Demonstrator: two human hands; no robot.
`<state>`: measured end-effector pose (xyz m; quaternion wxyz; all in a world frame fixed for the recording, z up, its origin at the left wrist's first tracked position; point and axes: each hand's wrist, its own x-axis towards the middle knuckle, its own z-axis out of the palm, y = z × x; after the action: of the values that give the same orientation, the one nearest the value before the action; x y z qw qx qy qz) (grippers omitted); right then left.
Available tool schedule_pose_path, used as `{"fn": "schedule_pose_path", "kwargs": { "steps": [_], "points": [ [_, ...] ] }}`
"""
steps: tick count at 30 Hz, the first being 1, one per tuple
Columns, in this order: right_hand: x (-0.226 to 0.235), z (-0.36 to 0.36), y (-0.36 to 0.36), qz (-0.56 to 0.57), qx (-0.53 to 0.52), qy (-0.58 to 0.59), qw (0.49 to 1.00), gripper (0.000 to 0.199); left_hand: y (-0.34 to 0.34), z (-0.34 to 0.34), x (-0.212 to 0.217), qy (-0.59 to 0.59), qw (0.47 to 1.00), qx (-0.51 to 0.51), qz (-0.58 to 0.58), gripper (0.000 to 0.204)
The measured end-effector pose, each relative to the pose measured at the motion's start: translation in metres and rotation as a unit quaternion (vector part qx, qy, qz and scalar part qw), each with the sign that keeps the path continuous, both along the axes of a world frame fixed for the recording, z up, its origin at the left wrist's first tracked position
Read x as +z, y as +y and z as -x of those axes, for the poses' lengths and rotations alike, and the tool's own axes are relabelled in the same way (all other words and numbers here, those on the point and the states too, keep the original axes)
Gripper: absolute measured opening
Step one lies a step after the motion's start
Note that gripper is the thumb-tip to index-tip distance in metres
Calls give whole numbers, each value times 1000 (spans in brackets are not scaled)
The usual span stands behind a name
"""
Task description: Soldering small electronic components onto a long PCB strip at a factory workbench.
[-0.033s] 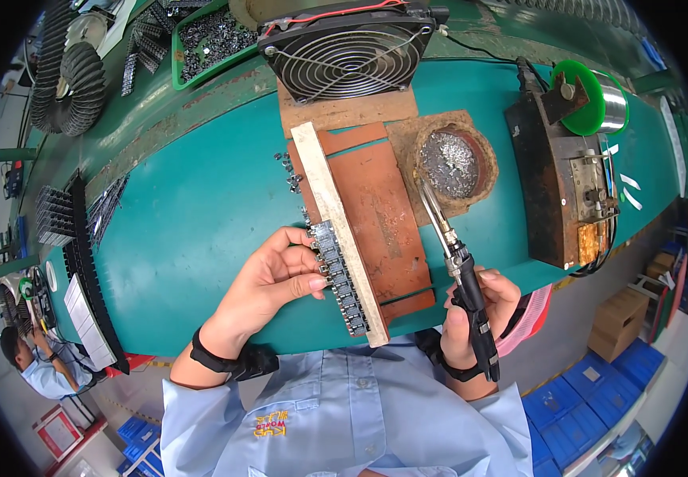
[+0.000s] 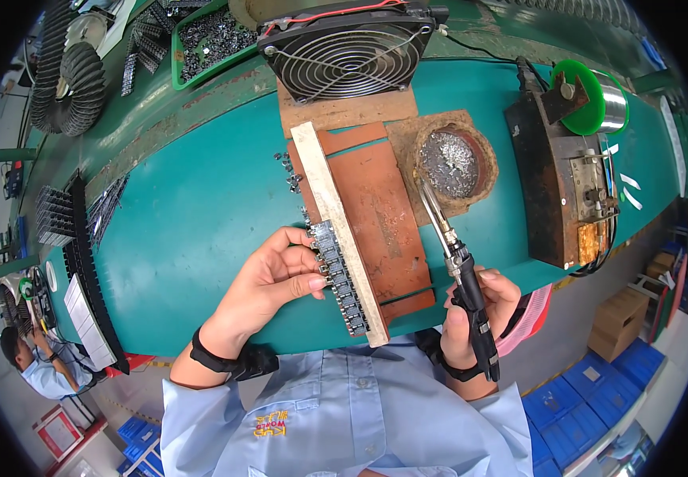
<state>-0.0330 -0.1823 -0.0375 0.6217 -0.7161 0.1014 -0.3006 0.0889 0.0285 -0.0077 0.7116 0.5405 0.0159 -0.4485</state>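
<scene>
My left hand grips the left edge of a strip of small circuit boards, thumb and fingers at its side. The strip leans along a pale wooden bar that lies on a reddish-brown board. My right hand is closed round the black handle of a soldering iron. Its metal tip points up and left, at the near rim of a round pot holding silvery solder bits. Whether the tip touches the rim, I cannot tell. Several loose small parts lie left of the bar.
Behind the board stands a black fan. A metal feeder box with a green solder wire spool is at the right. A green tray of small parts sits far left, and black strips lie left. Another person works at the left.
</scene>
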Motion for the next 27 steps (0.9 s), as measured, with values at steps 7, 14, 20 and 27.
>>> {"fn": "schedule_pose_path", "kwargs": {
  "steps": [7, 14, 20, 27],
  "points": [
    [0, 0, -1, 8, 0, 0, 1000, 52, -1, 0, -1, 18, 1000, 3, 10, 31],
    [1, 1, -7, 6, 44, -20, 999, 48, 2, 1, -5, 12, 999, 11, 37, 34],
    [19, 6, -21, 102, 198, -86, 971, 41, 0, 0, -3, 16, 999, 10, 36, 29],
    [33, 15, -18, 130, 235, -47, 962, 41, 1, 0, -4, 11, 998, 7, 58, 28]
  ]
}}
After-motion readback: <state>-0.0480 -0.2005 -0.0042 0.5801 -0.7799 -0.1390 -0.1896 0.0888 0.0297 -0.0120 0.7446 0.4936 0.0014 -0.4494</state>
